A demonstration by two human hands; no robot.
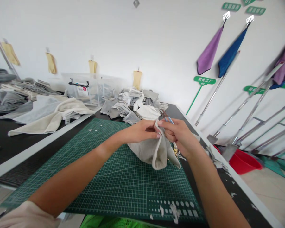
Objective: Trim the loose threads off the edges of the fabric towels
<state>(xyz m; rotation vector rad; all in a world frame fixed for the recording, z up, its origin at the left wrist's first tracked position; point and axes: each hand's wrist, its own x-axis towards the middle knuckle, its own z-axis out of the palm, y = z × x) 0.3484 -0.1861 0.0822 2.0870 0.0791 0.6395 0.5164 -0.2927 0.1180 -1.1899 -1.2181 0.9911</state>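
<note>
Between my two hands hangs a light grey cloth piece (pixel 142 150), folded at its top edge and drooping over the green cutting mat (pixel 123 186). My left hand (pixel 146 130) pinches its upper edge from the left. My right hand (pixel 178 134) is closed on the same edge from the right, thumb and fingers together. A thin tool with a blue part and a brownish end (pixel 166 116) shows just above my right fingers; I cannot tell whether it is held or lies behind. A gold-coloured object (pixel 175 148), partly hidden, lies beside the cloth below my right hand.
A heap of grey and white cloth pieces (pixel 137 104) lies beyond the mat. More cloths (pixel 54 110) and a clear plastic bin (pixel 83 90) are to the left. White scraps (pixel 174 212) dot the mat and the table's right side. A red bucket (pixel 244 163) stands on the floor.
</note>
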